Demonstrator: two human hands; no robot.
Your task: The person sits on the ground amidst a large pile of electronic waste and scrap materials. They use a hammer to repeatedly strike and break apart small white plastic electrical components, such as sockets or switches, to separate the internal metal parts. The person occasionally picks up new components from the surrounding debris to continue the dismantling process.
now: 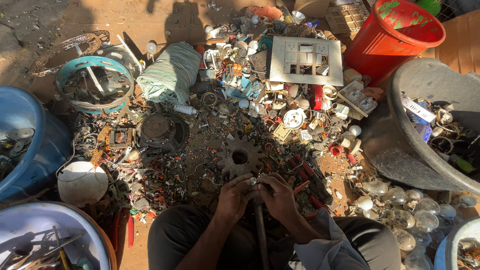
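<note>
My left hand (234,196) and my right hand (278,196) meet low in the middle of the view, above my knees. Their fingertips pinch a small shiny metal piece (253,181) between them. A dark metal rod (260,227) stands up between my legs, just under the hands; which hand steadies it I cannot tell. A rusty toothed gear wheel (240,156) lies flat on the ground right in front of the hands. Red-handled pliers (305,175) lie just right of my right hand.
Scrap covers the ground: a white switch plate (305,60), a rolled green cloth (169,71), a teal ring (92,80), a dark motor (161,132). Glass bulbs (400,210) pile at right. A red bucket (395,35), black tub (400,150) and blue tubs (35,155) ring the heap.
</note>
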